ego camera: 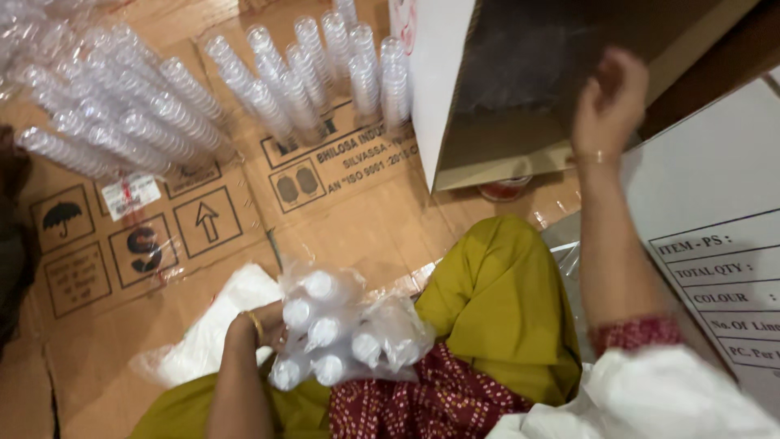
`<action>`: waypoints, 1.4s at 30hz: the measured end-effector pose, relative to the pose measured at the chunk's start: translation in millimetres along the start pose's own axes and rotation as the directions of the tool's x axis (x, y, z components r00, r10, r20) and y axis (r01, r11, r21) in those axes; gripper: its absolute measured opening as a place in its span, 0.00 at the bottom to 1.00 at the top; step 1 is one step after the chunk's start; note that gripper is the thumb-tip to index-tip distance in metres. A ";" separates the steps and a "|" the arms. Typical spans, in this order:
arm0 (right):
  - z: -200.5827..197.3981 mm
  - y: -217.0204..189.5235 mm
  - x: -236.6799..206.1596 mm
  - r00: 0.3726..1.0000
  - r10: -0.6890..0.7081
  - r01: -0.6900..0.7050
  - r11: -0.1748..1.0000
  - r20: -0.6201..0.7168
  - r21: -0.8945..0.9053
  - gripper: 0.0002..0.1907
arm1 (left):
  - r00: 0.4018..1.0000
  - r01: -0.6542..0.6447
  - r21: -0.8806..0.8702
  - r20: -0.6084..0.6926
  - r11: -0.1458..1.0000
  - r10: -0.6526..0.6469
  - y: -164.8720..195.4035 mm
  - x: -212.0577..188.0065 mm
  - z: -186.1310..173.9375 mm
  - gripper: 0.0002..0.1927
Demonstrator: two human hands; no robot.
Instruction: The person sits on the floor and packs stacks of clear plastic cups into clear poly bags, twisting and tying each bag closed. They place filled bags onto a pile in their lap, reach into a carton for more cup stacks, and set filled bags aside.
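Observation:
My left hand (pixel 262 325) grips a clear plastic bag (pixel 341 329) bundled around several stacks of clear cups, held over my lap with the cup ends facing up. My right hand (pixel 611 102) reaches forward into an open cardboard carton (pixel 496 150) lying on its side, fingers curled near its inner wall; whether it holds anything cannot be seen. A thin bangle sits on each wrist.
Flattened cardboard (pixel 203 219) covers the floor. Several long stacks of clear cups lie on it at far left (pixel 122 106) and centre (pixel 309 69). A white labelled carton (pixel 715 244) stands at right, a white plastic sheet (pixel 219 321) by my knee, a red-rimmed round object (pixel 504 189) under the carton.

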State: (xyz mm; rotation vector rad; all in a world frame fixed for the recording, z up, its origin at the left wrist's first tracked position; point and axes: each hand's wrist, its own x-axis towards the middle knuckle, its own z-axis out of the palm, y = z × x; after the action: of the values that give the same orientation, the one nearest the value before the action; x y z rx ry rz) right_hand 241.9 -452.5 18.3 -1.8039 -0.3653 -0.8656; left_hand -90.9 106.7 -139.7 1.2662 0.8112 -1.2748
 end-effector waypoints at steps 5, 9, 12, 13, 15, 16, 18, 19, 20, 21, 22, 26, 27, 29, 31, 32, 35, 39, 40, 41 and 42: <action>18.2 -91.4 -118.8 0.789 0.325 -0.545 0.762 0.521 0.350 0.14 | 1.000 -0.019 -0.015 -0.007 1.000 0.019 19.9 -11.5 14.1 0.28; 48.2 -120.5 -169.9 0.093 0.242 -0.368 0.910 0.966 -0.193 0.21 | 0.992 -0.060 0.015 -0.108 0.998 0.061 32.6 -12.9 23.5 0.32; 98.2 -115.6 -185.4 -0.079 0.163 -0.374 0.910 0.983 -0.181 0.28 | 0.987 -0.147 -0.049 -0.079 0.988 0.143 38.3 -5.4 27.4 0.43; 114.1 -114.6 -193.6 -0.146 0.104 -0.386 0.910 0.984 -0.154 0.31 | 0.980 -0.147 -0.061 -0.145 0.987 0.137 38.5 -5.1 26.9 0.42; 140.5 -117.8 -216.9 -0.170 0.016 -0.482 0.871 0.985 -0.097 0.37 | 0.952 -0.156 -0.079 -0.277 0.985 0.128 38.8 -6.7 25.1 0.42; 150.7 -119.6 -225.7 -0.175 -0.032 -0.530 0.845 0.984 -0.067 0.40 | 0.942 -0.192 -0.028 -0.284 0.981 0.176 37.3 -9.4 23.8 0.40; 158.6 -124.1 -239.2 -0.136 0.011 -0.529 0.844 0.991 -0.083 0.41 | 0.919 -0.258 0.073 -0.290 0.963 0.268 34.5 -14.5 23.2 0.35; 161.5 -127.0 -243.0 -0.120 0.034 -0.528 0.844 0.992 -0.092 0.42 | 0.902 -0.363 0.094 -0.215 0.927 0.375 33.8 -15.8 24.4 0.32; 164.7 -129.9 -245.6 -0.120 0.024 -0.605 0.791 0.993 -0.092 0.41 | 0.869 -0.465 0.107 -0.136 0.879 0.476 33.5 -16.2 25.7 0.36; 167.7 -132.0 -247.1 -0.117 0.014 -0.676 0.732 0.993 -0.090 0.40 | 0.820 -0.562 0.113 -0.055 0.819 0.570 34.4 -15.2 27.8 0.44; 170.6 -134.0 -247.6 -0.112 0.006 -0.740 0.667 0.994 -0.087 0.39 | 0.784 -0.583 0.286 -0.047 0.761 0.619 36.7 -12.1 30.9 0.39; 178.9 -142.7 -252.3 -0.067 0.061 -0.642 0.761 0.996 -0.090 0.43 | 0.703 -0.533 0.695 0.045 0.484 0.710 48.7 2.4 41.1 0.23; 179.6 -144.2 -255.7 -0.043 0.038 -0.695 0.717 0.998 -0.057 0.43 | 0.697 -0.518 0.737 0.070 0.434 0.713 51.1 3.9 42.6 0.20; 181.0 -144.6 -261.8 -0.007 0.058 -0.730 0.682 0.998 -0.045 0.43 | 0.435 -0.645 0.731 0.112 0.223 0.893 51.4 5.6 43.9 0.23; 181.5 -141.7 -264.1 0.021 0.137 -0.704 0.705 0.990 -0.082 0.41 | 0.272 -0.668 0.739 0.131 0.090 0.953 52.8 5.3 46.9 0.24; 181.4 -139.1 -263.7 0.118 0.153 -0.642 0.766 0.981 -0.042 0.41 | 0.260 -0.654 0.752 0.126 0.078 0.957 53.8 5.3 49.3 0.22; 178.5 -127.8 -253.1 0.377 0.187 -0.514 0.857 0.907 0.037 0.42 | 0.255 -0.586 0.797 0.009 0.147 0.967 59.2 8.2 58.4 0.22; 167.7 -118.7 -238.7 0.564 0.119 -0.205 0.979 0.818 0.000 0.40 | 0.774 -0.622 -0.484 -0.265 0.615 0.575 70.4 23.2 73.0 0.26; 165.0 -117.7 -237.1 0.581 0.039 -0.010 0.999 0.813 -0.041 0.39 | 0.678 -0.730 -0.159 -0.290 0.665 0.675 73.4 26.1 73.3 0.24; 164.4 -118.0 -238.0 0.563 0.080 -0.097 0.995 0.823 -0.030 0.41 | 0.580 -0.754 0.184 -0.262 0.630 0.771 76.2 29.0 74.0 0.23; 163.9 -119.5 -241.2 0.543 0.120 -0.186 0.982 0.831 -0.020 0.43 | 0.490 -0.695 0.506 -0.186 0.511 0.851 76.8 30.7 73.8 0.23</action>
State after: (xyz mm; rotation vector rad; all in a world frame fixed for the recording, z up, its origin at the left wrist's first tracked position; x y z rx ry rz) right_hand 65.3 -220.3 -100.8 -2.0465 -0.8124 0.2178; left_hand -26.0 16.9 -137.9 1.9601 0.1439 -0.3605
